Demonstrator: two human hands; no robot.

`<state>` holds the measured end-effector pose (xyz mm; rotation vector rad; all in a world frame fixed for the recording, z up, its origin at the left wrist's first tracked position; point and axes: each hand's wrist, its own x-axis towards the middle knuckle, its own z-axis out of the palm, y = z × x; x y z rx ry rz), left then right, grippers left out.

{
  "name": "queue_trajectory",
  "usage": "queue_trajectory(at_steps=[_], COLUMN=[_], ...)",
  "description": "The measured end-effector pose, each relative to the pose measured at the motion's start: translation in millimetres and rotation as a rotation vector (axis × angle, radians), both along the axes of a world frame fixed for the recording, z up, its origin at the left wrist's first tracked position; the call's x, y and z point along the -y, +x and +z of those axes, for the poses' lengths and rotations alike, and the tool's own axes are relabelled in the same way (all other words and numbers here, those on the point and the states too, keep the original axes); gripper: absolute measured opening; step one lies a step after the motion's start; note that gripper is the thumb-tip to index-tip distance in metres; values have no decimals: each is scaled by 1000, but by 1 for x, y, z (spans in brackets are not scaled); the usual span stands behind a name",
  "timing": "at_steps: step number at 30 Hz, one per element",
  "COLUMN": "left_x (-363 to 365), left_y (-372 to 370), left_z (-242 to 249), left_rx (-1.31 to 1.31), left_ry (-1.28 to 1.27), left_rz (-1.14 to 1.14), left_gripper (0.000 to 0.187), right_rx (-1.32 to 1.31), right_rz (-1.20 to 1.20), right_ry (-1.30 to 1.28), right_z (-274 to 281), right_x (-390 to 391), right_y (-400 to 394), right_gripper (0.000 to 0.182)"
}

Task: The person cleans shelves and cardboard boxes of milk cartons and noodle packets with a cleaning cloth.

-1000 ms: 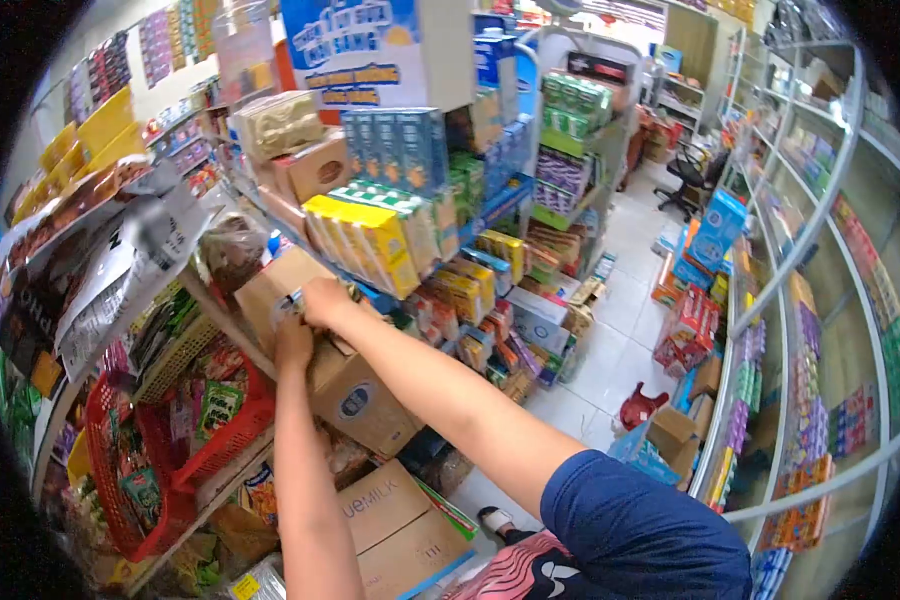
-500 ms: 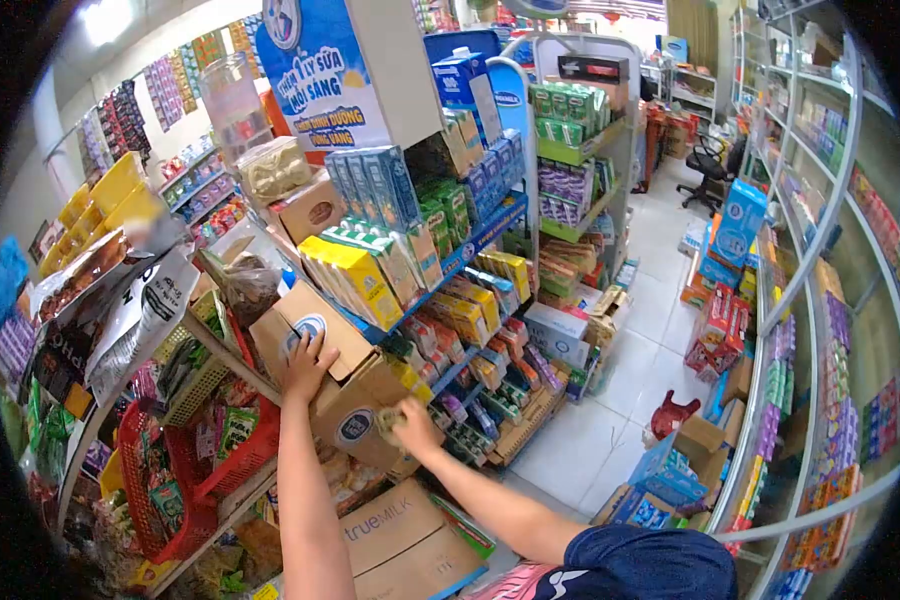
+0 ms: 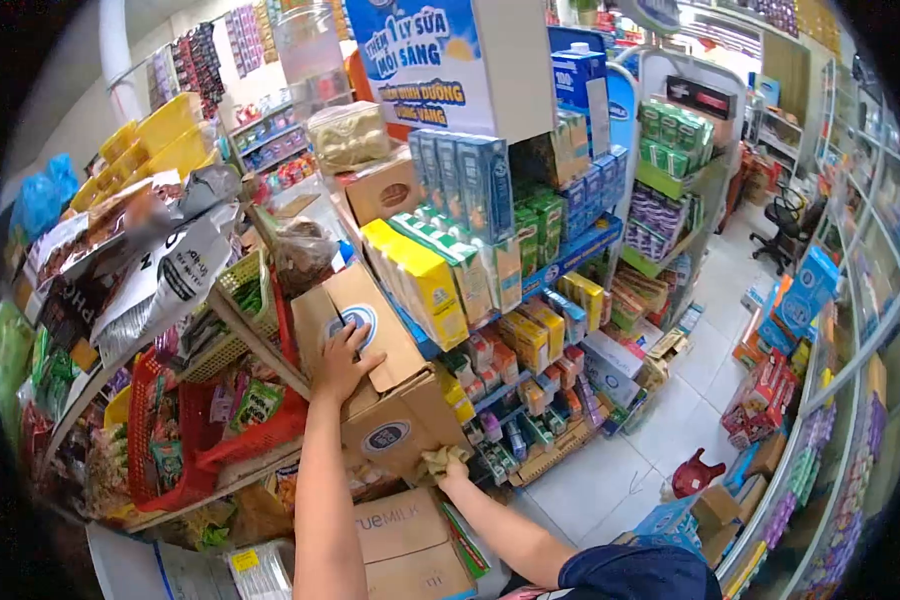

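Note:
My left hand (image 3: 343, 362) lies with fingers spread on the top of a brown cardboard box (image 3: 410, 425) that carries round dark-blue logos. In my right hand (image 3: 454, 470) is a crumpled yellowish cloth (image 3: 440, 460), pressed against the lower right of the box's front side. Below stands another cardboard carton (image 3: 400, 525), printed "trueMILK". To the box's right, yellow packs (image 3: 415, 280) and green-white cartons fill a blue-edged shelf (image 3: 575, 250).
At left, a red plastic basket (image 3: 145, 440) holds packets beside a yellow-green basket (image 3: 260, 275). Bagged goods (image 3: 160, 270) lie above them. On the right, a tiled aisle (image 3: 610, 455) has a red stool (image 3: 697, 473), open boxes and glass-fronted shelves (image 3: 840, 400) along it.
The view has swung left, so the shelves appear farther right. My right hand and the cloth have moved down the box's front side. My left hand stays on the box top.

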<state>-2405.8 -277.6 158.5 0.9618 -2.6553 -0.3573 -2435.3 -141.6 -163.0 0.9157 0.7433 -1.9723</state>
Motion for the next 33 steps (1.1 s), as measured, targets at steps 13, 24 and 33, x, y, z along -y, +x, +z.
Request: queue_trajectory(at_steps=[13,24,33], left_x=[9,2,7], left_y=[-3,-4,-4], left_z=[-12,-7,-18], left_rx=[108,98,71], left_ry=[-64,-68,-153], left_rz=[16,-18,6], left_gripper=[67,70,73], right_rx=[-1363,-1966,-1440], right_rz=[-73,-379,-163], right_ry=[151,635,698], right_z=[288,217,106], right_x=[-22,-11,2], right_y=[-15,-32,-22], right_gripper=[37,41,38])
